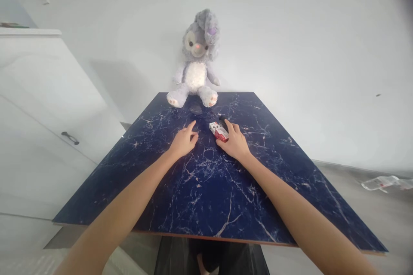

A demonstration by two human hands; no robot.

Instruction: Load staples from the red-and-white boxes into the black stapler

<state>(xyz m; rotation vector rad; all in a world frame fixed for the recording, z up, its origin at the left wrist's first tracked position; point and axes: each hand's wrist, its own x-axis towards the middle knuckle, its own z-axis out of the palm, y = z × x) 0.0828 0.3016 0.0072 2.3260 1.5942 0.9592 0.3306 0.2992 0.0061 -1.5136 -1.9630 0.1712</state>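
On the dark blue marble table [206,189] my right hand [235,142] rests on a small red and white box [218,131], fingers curled round its near side. A small black object [222,120] lies just behind the box, at my fingertips. My left hand [183,141] lies on the tabletop a little to the left of the box, its fingers loosely bent with the index finger stretched forward, holding nothing.
A grey-purple plush rabbit [196,62] sits at the table's far edge against the white wall. A white cabinet [38,107] with a dark handle stands at the left. Crumpled clear plastic [383,182] lies on the floor at the right.
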